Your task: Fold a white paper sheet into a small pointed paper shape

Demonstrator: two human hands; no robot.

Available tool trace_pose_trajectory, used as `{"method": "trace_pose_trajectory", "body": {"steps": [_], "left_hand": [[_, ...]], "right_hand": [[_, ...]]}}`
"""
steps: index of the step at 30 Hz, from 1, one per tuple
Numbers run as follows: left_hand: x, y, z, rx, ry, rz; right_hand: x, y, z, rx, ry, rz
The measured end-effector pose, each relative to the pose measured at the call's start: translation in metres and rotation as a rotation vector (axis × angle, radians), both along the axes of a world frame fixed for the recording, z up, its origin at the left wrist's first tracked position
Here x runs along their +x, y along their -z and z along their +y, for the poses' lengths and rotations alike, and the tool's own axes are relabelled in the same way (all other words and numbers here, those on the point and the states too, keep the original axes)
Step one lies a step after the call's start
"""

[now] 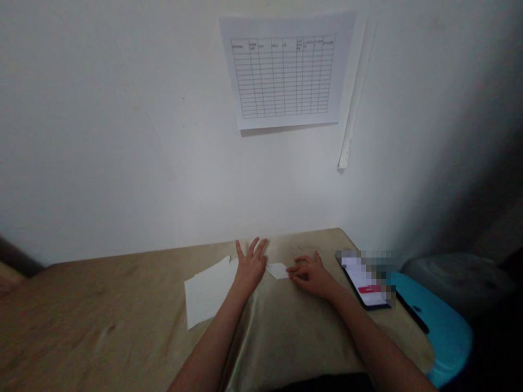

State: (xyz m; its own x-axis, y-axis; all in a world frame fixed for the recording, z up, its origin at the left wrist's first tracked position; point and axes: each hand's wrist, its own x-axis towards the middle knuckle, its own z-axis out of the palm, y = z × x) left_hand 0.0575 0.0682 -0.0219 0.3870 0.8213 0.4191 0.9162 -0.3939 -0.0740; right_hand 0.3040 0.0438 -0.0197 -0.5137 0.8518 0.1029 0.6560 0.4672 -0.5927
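Observation:
A small white piece of paper point(279, 270) with angled edges lies on the cloth between my two hands. Its left end meets the thumb side of my left hand point(250, 268); the index finger and thumb close there while the other fingers spread upward. At the right end, the thumb and index fingertips of my right hand point(311, 274) pinch the paper, its other fingers bent above. A larger torn sheet of white paper point(206, 294) lies flat on the left, partly behind my left hand and forearm.
A tan cloth covers the table point(122, 316), which stands against a white wall point(122, 136). To the right lies a phone point(370, 291) with a lit screen. Past it are a blue stool point(445, 326) and a thin dark stick point(412, 311). A printed table sheet point(286, 76) hangs on the wall.

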Motion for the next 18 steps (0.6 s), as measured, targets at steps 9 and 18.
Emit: {"method": "trace_pose_trajectory", "body": {"steps": [9,18], "left_hand": [[-0.011,-0.003,0.000,-0.017,-0.068,0.020],[-0.013,-0.016,-0.016,0.004,-0.165,-0.091]], "right_hand": [[0.000,-0.001,-0.001,-0.005,0.005,0.005],[0.001,0.001,0.000,0.011,0.009,-0.021]]}}
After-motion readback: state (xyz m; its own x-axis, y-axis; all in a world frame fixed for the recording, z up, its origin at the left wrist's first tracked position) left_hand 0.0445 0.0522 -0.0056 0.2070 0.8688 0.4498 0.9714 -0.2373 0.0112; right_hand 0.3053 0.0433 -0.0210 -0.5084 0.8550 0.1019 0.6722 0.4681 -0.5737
